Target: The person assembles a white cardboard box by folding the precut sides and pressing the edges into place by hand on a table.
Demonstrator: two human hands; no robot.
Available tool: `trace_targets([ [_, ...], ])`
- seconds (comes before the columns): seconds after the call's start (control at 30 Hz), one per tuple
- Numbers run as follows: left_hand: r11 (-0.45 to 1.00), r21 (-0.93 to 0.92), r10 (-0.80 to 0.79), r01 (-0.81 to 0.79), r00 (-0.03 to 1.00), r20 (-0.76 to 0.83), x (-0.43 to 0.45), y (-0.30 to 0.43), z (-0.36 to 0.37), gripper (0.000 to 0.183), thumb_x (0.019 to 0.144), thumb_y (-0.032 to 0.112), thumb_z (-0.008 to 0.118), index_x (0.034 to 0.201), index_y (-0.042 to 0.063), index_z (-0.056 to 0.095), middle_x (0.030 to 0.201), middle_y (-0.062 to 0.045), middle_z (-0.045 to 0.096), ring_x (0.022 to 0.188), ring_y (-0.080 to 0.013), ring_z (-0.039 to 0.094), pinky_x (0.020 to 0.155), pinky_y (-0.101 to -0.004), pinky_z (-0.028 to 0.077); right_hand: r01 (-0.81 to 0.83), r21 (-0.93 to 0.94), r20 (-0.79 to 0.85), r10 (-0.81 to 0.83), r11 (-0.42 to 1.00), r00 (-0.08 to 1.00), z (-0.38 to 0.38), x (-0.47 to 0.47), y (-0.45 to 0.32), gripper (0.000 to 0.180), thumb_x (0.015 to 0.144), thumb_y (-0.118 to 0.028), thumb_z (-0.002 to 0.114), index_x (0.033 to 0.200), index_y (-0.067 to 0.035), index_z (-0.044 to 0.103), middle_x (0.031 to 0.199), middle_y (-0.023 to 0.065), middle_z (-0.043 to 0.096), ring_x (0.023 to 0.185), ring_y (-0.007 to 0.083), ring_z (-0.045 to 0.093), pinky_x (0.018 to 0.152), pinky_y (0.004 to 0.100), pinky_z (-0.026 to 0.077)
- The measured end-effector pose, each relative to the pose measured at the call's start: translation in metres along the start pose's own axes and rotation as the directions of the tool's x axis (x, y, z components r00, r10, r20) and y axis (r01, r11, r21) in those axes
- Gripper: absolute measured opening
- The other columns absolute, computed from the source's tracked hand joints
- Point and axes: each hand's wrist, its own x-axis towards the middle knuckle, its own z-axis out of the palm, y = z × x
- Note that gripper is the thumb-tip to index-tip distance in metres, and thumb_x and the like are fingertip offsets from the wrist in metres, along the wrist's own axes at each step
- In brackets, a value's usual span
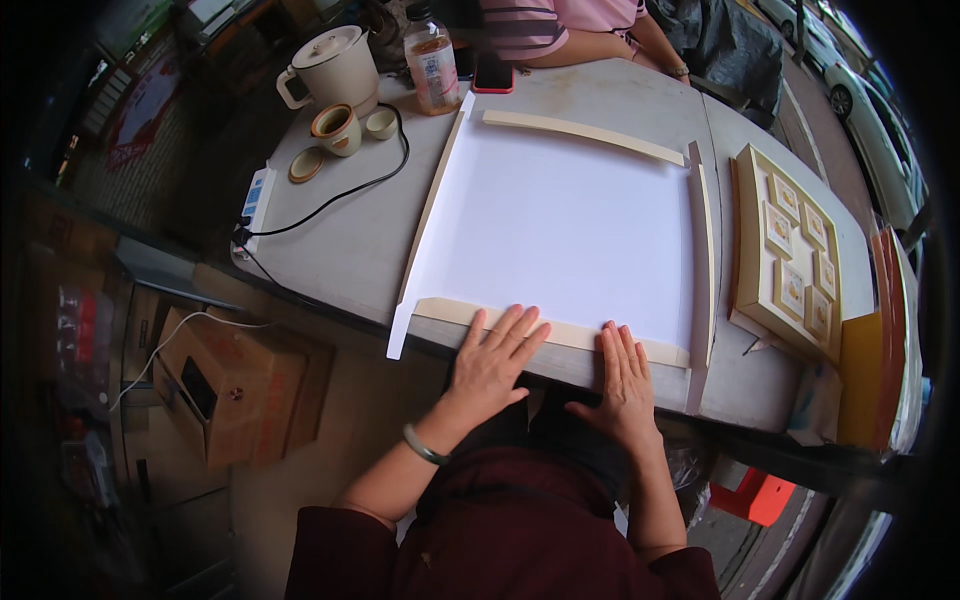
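A large white paper or card sheet [562, 232] lies on the grey table before me, its edges turned up as flaps. The near cream-coloured flap [571, 337] is folded inward over the sheet. My left hand [491, 367] rests flat on that flap, left of its middle, with the fingers spread. Farther right, my right hand [624, 382] lays extended fingertips on the same flap, thumb out to the side. Neither hand grips anything. The far flap [589, 135] leans inward; the left flap [431, 202] and right flap [703, 262] stand partly raised.
At the back left are an electric kettle [337, 71], a cup [337, 131], a bottle [433, 67] and a power strip [255, 202] with a black cord [330, 196]. A phone [493, 77] lies near another person's arm [592, 49]. A shallow box [787, 247] with several small framed pieces stands right.
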Motion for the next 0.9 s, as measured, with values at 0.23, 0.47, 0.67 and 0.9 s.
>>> trace_targets([
  [0.23,0.993,-0.011,-0.116,0.115,0.989,-0.09,-0.027,-0.044,-0.01,0.104,0.06,0.028,0.094,0.151,0.017,0.044,0.158,-0.011,0.038,0.148,-0.0301,0.033,0.119,-0.0587,0.025,-0.093,-0.1,0.022,0.096,0.991,0.995,0.005,0.005,-0.021,0.127,0.057,-0.036,0.094,0.156,0.0,0.024,0.161,0.0203,0.029,0.152,0.0391,0.023,0.123,0.053,0.02],
  [0.47,0.987,0.066,-0.142,0.148,0.986,-0.09,-0.025,-0.044,-0.006,0.106,0.059,0.025,0.094,0.152,0.017,0.042,0.159,-0.01,0.038,0.148,-0.0298,0.034,0.119,-0.0578,0.024,0.347,-0.026,0.079,-0.344,0.938,0.936,0.035,0.068,-0.073,0.118,0.065,-0.047,0.087,0.156,-0.002,0.028,0.161,0.015,0.031,0.151,0.031,0.028,0.123,0.0466,0.024],
  [0.67,0.984,0.089,-0.142,0.152,0.984,-0.106,-0.026,-0.044,-0.004,0.104,0.06,0.023,0.093,0.152,0.019,0.044,0.159,-0.008,0.038,0.148,-0.0289,0.035,0.12,-0.0564,0.026,0.159,-0.004,0.035,-0.159,0.987,0.987,-0.002,0.019,-0.008,0.107,0.07,-0.052,0.083,0.155,-0.008,0.034,0.16,0.0078,0.036,0.149,0.0284,0.032,0.122,0.0455,0.025],
  [0.9,0.985,0.094,-0.137,0.147,0.985,-0.106,-0.027,-0.043,-0.004,0.102,0.061,0.024,0.093,0.151,0.018,0.045,0.159,-0.008,0.039,0.147,-0.0287,0.035,0.119,-0.0571,0.026,-0.112,-0.108,-0.082,0.104,0.988,0.991,-0.031,-0.033,0.051,0.104,0.071,-0.062,0.079,0.151,-0.007,0.041,0.158,0.0104,0.04,0.147,0.0289,0.035,0.121,0.0461,0.028],
])
